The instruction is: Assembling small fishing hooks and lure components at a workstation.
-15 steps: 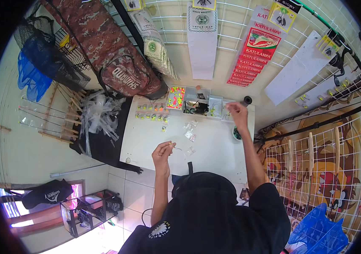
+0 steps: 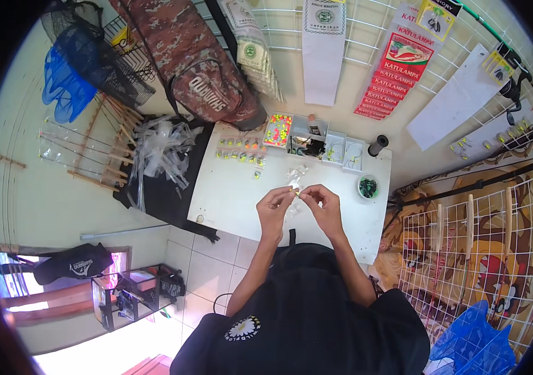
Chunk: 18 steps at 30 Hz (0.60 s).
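Observation:
Both my hands meet above the middle of the white table. My left hand and my right hand pinch a tiny yellowish piece between their fingertips. Small clear plastic bags lie on the table just beyond my fingers. A tray of bright coloured beads and white compartment boxes stand along the far edge. A row of small packets with yellow and orange bits lies at the far left of the table.
A small round green-filled cup and a black spool stand at the right of the table. A heap of clear plastic bags on black cloth lies left. A camouflage bag hangs behind; wire racks stand right.
My right hand has come back from the far right end of the table to the middle. It now meets my left hand on a tiny piece.

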{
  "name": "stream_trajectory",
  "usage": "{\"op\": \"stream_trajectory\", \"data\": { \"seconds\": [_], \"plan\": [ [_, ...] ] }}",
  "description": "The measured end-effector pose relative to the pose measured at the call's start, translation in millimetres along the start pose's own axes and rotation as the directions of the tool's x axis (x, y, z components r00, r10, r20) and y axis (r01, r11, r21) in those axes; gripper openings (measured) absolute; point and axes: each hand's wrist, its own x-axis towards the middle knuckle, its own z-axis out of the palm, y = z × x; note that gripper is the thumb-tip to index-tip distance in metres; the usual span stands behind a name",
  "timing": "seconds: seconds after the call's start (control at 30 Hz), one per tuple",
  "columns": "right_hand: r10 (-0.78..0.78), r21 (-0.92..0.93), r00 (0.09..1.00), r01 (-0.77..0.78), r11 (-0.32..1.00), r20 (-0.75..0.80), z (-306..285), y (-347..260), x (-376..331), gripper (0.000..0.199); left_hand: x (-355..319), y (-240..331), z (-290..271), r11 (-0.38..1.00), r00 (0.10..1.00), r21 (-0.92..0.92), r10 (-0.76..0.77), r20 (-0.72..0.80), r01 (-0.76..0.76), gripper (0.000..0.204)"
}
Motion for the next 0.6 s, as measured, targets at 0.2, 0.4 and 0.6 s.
{"op": "stream_trajectory", "data": {
  "seconds": [0.2,0.4,0.6],
  "plan": [
    [-0.068,-0.036,0.996,0.066,0.997,-0.056,9,7,-13,0.009,-12,-1,-6,1.000,1.000,-0.005,-0.021,0.024,0.021,0.020],
    [-0.045,0.102,0.999,0.047,0.994,-0.028,19,9,-24,0.010,-19,-1,-9,1.000,0.999,-0.010,0.030,0.045,-0.029,0.021],
    [0.105,0.257,0.994,-0.112,0.960,0.038,22,1,-34,0.013,-23,5,-12,1.000,1.000,-0.029,-0.003,-0.018,0.003,0.037]
  ]
}}
